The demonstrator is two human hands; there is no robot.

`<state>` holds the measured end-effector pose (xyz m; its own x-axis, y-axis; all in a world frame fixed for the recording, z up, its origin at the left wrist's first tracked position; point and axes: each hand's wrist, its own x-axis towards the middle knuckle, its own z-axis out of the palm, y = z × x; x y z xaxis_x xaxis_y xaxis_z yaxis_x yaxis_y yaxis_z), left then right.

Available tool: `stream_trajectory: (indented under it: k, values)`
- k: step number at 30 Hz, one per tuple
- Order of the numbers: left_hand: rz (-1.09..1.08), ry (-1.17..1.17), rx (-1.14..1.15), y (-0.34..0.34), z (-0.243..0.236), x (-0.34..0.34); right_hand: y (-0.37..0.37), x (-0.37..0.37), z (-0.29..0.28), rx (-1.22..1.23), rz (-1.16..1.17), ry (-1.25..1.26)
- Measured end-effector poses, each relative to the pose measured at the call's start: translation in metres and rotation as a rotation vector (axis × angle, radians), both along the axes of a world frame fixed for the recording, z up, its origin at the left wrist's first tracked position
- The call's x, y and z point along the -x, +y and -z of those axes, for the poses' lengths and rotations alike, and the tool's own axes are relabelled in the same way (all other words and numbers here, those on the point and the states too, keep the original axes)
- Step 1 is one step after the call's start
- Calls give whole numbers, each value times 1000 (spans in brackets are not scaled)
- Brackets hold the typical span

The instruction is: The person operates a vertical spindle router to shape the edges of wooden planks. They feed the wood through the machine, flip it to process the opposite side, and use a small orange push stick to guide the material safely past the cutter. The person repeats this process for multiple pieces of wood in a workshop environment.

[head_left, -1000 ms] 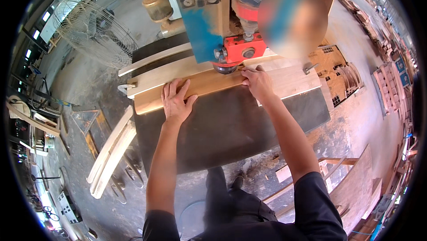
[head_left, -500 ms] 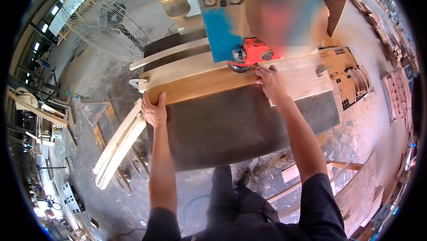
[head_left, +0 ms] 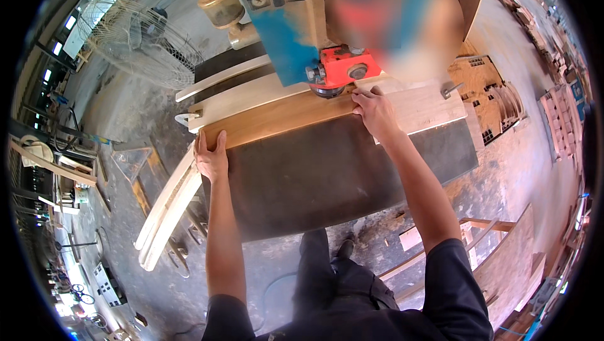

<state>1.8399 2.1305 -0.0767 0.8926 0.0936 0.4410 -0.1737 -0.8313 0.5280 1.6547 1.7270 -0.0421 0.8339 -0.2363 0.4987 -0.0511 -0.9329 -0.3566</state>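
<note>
A long, smooth, golden-brown wooden board (head_left: 277, 121) with a straight, flat face lies aslant across the far part of a dark, smooth worktable (head_left: 314, 177), its right end higher in view than its left. The person's left hand (head_left: 212, 157) grasps the left end, the thumb on the board and set apart from the fingers, which reach over the end. The right hand (head_left: 375, 112) grasps the right end with bent fingers and thumb drawn close together, just beside a red metal machine block (head_left: 347, 67) with a dark round part under it. Behind the board runs a pale, flat wooden piece (head_left: 245, 102); another pale wooden panel (head_left: 428, 109) lies to the right. Further out are pale, curved wooden strips (head_left: 167, 215) at left, a blue machine panel (head_left: 281, 45) and a wire fan cage (head_left: 132, 42).
</note>
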Motion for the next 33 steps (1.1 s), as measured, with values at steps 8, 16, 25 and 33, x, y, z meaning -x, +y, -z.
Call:
stream_trajectory:
  k: [8, 16, 25, 33]
  values:
    - [6, -13, 2, 5, 2, 0, 0, 0, 2, -2, -14, 1]
    - [10, -24, 6, 5, 2, 1, -1, 0, 2, 35, -23, -10]
    - [-3, -26, 10, 6, 1, 4, 1, 3, 3, 29, -41, -9]
    - [-18, -36, 21, 11, 7, 11, 5, 10, 1, 44, -41, -6]
